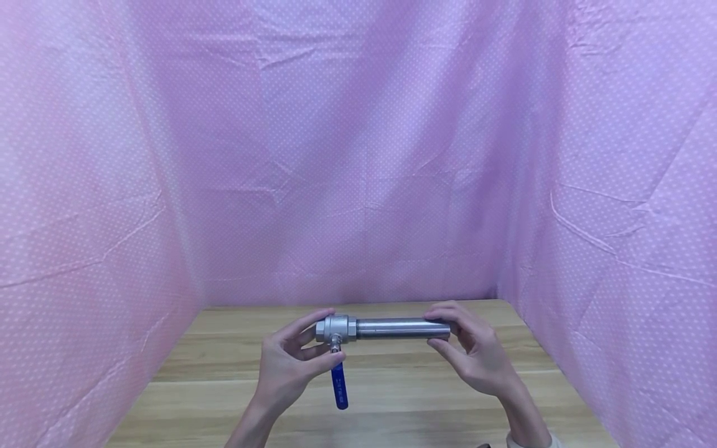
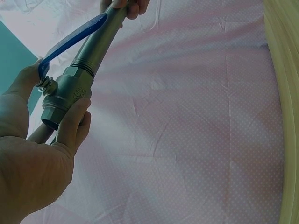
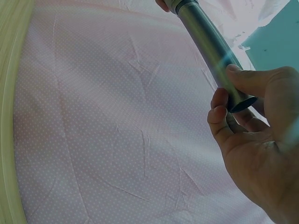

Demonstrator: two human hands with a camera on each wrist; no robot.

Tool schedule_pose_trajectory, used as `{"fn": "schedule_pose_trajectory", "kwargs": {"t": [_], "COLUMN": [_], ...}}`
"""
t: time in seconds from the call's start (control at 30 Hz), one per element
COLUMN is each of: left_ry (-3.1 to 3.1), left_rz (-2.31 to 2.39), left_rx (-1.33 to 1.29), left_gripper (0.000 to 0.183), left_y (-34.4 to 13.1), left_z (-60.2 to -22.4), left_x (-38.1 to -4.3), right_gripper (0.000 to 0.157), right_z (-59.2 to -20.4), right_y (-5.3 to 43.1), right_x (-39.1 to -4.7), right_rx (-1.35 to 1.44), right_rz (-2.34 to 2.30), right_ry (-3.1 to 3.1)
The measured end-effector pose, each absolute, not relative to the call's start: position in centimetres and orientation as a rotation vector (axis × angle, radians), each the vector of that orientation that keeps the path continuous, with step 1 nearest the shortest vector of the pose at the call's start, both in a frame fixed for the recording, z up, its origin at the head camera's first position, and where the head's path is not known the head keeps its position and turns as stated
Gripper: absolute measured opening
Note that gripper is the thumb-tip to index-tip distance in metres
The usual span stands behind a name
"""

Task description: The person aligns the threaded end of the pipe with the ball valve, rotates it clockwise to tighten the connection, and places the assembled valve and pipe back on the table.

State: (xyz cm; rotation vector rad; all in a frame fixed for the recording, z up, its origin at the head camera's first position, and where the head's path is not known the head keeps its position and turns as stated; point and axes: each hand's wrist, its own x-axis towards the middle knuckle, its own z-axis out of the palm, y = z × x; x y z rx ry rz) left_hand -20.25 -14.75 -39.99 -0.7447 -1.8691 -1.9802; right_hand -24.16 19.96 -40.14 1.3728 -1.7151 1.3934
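1. We have a tap [image 1: 338, 325] and a long shiny pipe [image 1: 394, 328] up over the wood table [image 1: 392, 398], with a pink spotted cloth [image 1: 358, 155] on the left, right and far sides
2. Our left hand [image 1: 282, 370] is half curled round the tap, with its thumb on the near side at the top of the blue handle [image 1: 339, 389] and its fingers at the far side
3. Our right hand [image 1: 476, 354] is bent into a pinch on the right end of the pipe, thumb near and fingers far
4. The tap sits on the left end of the pipe, both in one line, and the handle sticks out to the near side
5. The left wrist view shows screw rings [image 2: 84, 64] at the join, but we cannot tell how tight it is
6. To do this well, we think we should hold the tap firm by its fat body, as the handle could swing
7. We should hold both parts in line, since a tilt could make the rings catch
8. The pipe looks smooth and may slip, so our right thumb and fingers should press it evenly
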Motion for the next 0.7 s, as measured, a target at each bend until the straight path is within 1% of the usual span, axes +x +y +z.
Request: {"fn": "schedule_pose_trajectory", "kwargs": {"t": [0.7], "left_ry": [-1.866], "left_rz": [-1.969], "left_rx": [-0.754], "left_gripper": [0.07], "left_y": [-14.72], "left_z": [-40.15], "left_x": [-20.41], "right_gripper": [0.064], "right_z": [-40.1], "right_y": [19.89], "right_x": [-24.11], "right_rx": [1.375], "right_rz": [1.385], "right_ry": [-1.707]}}
